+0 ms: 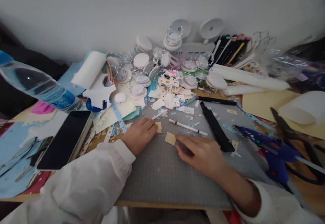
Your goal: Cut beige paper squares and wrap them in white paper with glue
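Observation:
My left hand [141, 134] rests on the grey cutting mat [157, 180], its fingers drawn together over a small pale yellow paper piece [159, 127]. A short white stick [159, 114] lies just beyond those fingertips. Thumb and forefinger of my right hand [203, 153] close on the right edge of a pale yellow paper square [170, 138], low over the mat. Between and beyond both hands lies a white pen [188, 127]. Farther back is a heap of small paper cutouts [172, 88], some with drawn faces.
To the right are a black cutter-like tool [217, 127], a blue glue gun [271, 153] and black scissors [291, 132]. A phone [66, 139] and a water bottle [38, 85] stand left. White discs with beaded rings [137, 88] and a marker set [231, 49] line the back.

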Demonstrator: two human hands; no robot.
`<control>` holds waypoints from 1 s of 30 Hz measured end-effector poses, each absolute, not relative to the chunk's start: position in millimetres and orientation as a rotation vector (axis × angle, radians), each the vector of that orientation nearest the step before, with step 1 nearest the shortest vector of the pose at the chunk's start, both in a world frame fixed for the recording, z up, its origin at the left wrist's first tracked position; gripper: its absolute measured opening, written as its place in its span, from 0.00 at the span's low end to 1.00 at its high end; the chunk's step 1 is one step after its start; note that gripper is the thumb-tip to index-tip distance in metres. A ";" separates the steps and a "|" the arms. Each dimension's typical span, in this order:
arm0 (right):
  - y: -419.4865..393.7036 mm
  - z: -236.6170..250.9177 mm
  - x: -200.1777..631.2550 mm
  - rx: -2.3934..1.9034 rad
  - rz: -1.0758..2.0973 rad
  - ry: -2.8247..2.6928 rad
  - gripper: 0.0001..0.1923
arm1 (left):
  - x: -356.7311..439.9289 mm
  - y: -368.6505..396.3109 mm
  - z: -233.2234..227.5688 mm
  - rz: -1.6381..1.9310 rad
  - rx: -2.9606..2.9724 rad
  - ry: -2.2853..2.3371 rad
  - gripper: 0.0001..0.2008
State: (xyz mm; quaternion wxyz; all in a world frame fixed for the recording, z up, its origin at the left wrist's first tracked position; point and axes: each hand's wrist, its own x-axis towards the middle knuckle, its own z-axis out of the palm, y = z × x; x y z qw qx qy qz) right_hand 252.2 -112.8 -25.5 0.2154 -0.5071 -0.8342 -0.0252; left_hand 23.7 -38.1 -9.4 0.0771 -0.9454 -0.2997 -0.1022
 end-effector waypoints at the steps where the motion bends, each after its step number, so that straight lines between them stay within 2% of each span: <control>1: -112.6 -25.8 252.6 -1.413 -0.070 -2.321 0.12 | 23.0 -39.1 -9.3 -0.322 -2.815 -0.899 0.07; 6: -109.3 -29.9 255.5 -1.499 -0.010 -2.321 0.09 | 21.3 -62.6 -1.2 -0.499 -2.701 -0.945 0.10; 9: -109.0 -33.5 256.5 -1.515 -0.016 -2.325 0.10 | 25.2 -96.1 -2.2 -0.748 -2.694 -0.779 0.11; 12: -112.0 -33.3 256.1 -1.487 -0.082 -2.306 0.12 | 31.1 -131.1 -9.7 -0.786 -2.826 -0.657 0.15; 18: -121.9 -17.1 251.9 -1.237 0.031 -2.354 0.11 | 40.6 -168.3 -26.9 -0.747 -2.964 -1.003 0.19; 23: -129.7 -8.8 246.1 -1.019 0.097 -2.538 0.12 | 45.7 -180.9 -38.1 -0.735 -2.977 -1.239 0.16; 27: -134.9 -8.0 245.1 -1.005 0.011 -2.657 0.13 | 46.5 -180.6 -41.2 -0.893 -2.941 -1.167 0.15; 30: -137.7 -6.6 245.7 -0.995 -0.001 -2.684 0.14 | 46.6 -178.7 -39.7 -0.806 -2.992 -1.151 0.13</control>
